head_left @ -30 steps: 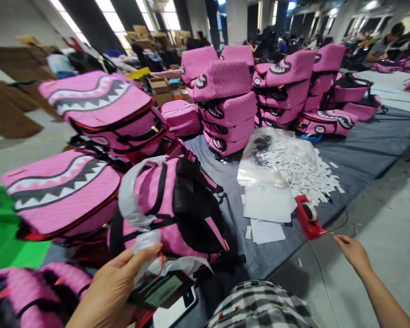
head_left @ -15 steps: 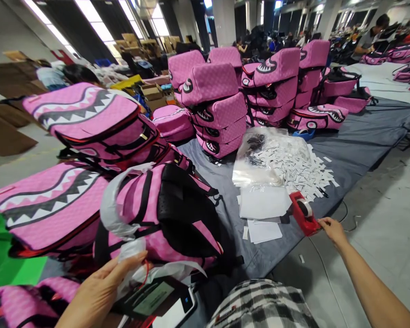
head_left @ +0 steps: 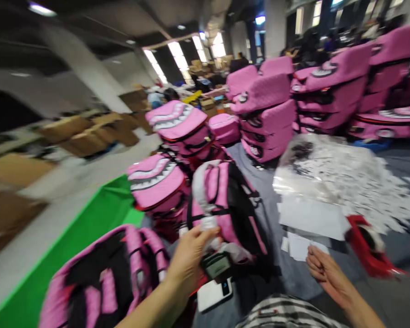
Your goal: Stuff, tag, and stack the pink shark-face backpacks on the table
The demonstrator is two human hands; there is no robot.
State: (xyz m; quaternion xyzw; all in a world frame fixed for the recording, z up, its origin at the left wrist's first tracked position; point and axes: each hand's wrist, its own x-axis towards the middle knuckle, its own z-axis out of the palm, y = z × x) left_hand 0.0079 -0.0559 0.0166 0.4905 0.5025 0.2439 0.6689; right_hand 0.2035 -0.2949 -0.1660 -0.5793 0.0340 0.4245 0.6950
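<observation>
My left hand point(head_left: 191, 253) is closed on crumpled white plastic wrap point(head_left: 208, 225) at the bottom of a pink backpack with black straps point(head_left: 225, 200). Just under its fingers hangs a dark tag point(head_left: 217, 265), and below that lies a white device point(head_left: 213, 294). My right hand point(head_left: 324, 273) hovers over the grey cloth point(head_left: 290, 280), left of a red tape dispenser point(head_left: 365, 248) and just below white paper sheets point(head_left: 310, 218). Its fingers are pressed together; blur hides what they hold.
Stacks of pink shark-mouth backpacks point(head_left: 263, 114) stand behind and to the left. A clear bag and a heap of white slips point(head_left: 362, 182) lie at right. Another pink backpack point(head_left: 102, 278) rests on a green sheet point(head_left: 89, 228). Cardboard boxes point(head_left: 85, 136) line the far left.
The view has swung left and blurred. My right hand has drawn back from the red tape dispenser toward me. My left hand keeps its grip on the white wrap.
</observation>
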